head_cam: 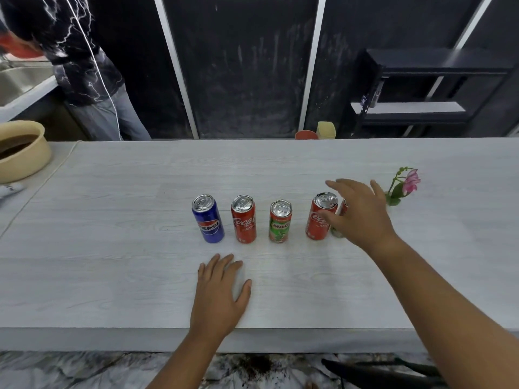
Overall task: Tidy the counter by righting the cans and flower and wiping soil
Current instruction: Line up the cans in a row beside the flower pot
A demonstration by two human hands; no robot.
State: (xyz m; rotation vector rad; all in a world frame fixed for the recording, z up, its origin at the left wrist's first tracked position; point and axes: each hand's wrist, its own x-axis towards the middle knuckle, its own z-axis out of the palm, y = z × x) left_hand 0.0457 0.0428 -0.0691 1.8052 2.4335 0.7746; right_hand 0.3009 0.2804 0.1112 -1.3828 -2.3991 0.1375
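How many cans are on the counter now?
5, in a row: Pepsi can, Coca-Cola can, Milo can, second Coca-Cola can, and a fifth can mostly hidden behind the right hand.

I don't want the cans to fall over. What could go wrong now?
The right hand is spread right beside the nearest Coca-Cola can and a half-hidden can. A careless move might tip them, maybe into the Milo can. The flower stands just beyond that hand, so a swing that way could knock it over.
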